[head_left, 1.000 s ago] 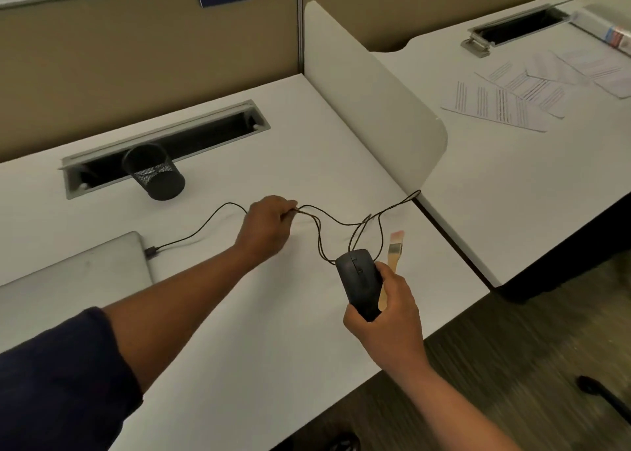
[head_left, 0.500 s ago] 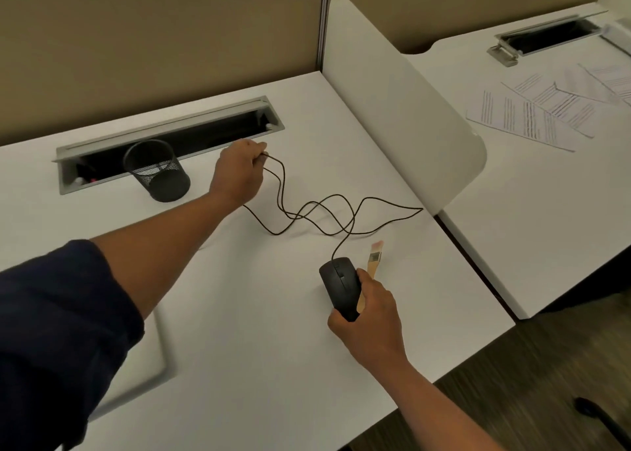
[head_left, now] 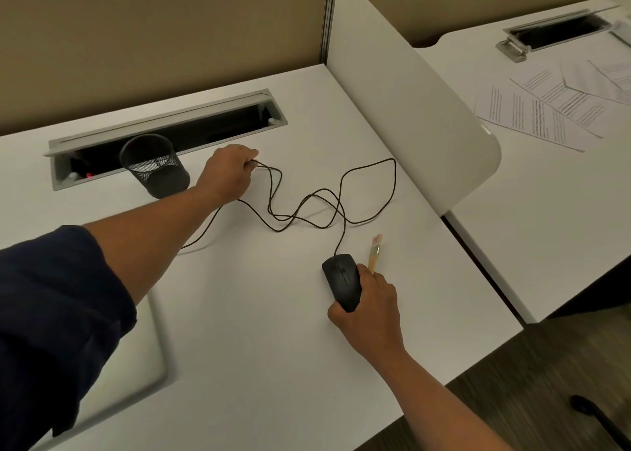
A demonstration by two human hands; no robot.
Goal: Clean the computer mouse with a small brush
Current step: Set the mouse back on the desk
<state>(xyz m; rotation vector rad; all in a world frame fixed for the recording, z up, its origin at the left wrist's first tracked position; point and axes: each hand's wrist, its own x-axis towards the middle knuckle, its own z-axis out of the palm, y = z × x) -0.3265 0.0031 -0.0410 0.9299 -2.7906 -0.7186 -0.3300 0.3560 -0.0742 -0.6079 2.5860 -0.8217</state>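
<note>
Firmly, the right hand (head_left: 370, 309) grasps the mouse (head_left: 342, 281) and brush (head_left: 374, 253) near the tabletop's (head_left: 273, 331) right edge; the left hand (head_left: 227, 174) pinches the cord (head_left: 309, 205).

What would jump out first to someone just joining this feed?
The black mouse near the desk's front right, gripped by the right hand, which also holds a small brush poking up beside it. Next, the cable, looping loosely across the white desk to the left hand, which pinches it beside the mesh cup at the back.
</note>
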